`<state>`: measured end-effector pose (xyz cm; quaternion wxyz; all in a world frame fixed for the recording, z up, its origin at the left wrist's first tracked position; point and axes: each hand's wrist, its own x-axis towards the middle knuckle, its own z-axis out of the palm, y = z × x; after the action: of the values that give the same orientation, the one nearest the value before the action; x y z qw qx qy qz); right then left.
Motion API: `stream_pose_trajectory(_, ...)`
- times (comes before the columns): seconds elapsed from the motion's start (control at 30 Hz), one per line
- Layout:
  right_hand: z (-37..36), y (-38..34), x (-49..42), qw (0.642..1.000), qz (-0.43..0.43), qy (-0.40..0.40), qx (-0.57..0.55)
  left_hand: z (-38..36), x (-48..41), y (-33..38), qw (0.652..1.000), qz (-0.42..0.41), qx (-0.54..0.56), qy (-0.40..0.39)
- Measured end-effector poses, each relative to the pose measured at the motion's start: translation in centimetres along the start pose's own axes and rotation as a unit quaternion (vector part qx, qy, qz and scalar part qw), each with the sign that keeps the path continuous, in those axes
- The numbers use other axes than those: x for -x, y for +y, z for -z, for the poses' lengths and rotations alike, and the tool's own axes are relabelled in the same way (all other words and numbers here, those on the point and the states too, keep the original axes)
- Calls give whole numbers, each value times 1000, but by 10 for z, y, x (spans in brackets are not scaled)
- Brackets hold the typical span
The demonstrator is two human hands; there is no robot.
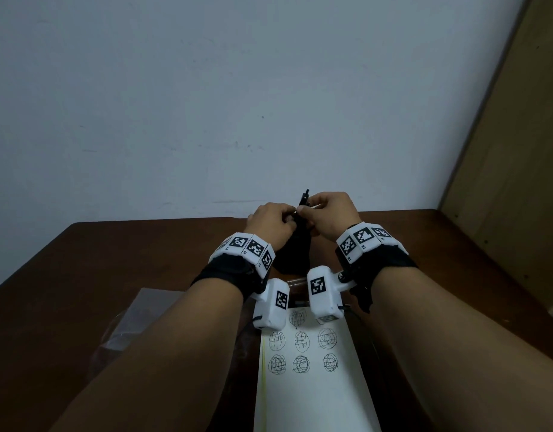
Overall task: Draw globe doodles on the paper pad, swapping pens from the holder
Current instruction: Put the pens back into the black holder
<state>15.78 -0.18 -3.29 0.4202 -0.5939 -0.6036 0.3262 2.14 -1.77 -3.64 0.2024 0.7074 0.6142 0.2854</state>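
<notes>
Looking down from the head view, I have both hands raised together at the far side of the brown table [128, 251], right over the black holder [292, 257]. My right hand [329, 215] pinches a black pen [304, 199] between thumb and curled fingers; the pen stands nearly upright, its upper end poking out above my knuckles and its lower end hidden behind my fingers. My left hand [270, 221] sits just beside it with its fingers curled in against the top of the holder. I cannot tell whether they clasp the holder's rim or the pen's lower part, since the knuckles hide the contact.

The holder stands between my wrists, just beyond the far edge of the paper pad [309, 397]. The pad lies near me, between my forearms, and carries rows of scribbled globe doodles [300, 341] across its upper part; the lower part of the sheet is blank. White marker blocks [250, 247] are strapped around both wrists. A crumpled clear plastic bag [125, 322] lies on the table left of the pad, partly under my left forearm. A pale wall [206, 88] rises behind the table, with a wooden panel [518, 151] at the right.
</notes>
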Motion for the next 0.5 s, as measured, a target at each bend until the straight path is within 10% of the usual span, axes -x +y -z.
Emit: stream_pose_trajectory(0.5,3,6,2,998,-37,-11,47,-2,3,8,999,2,-45,15)
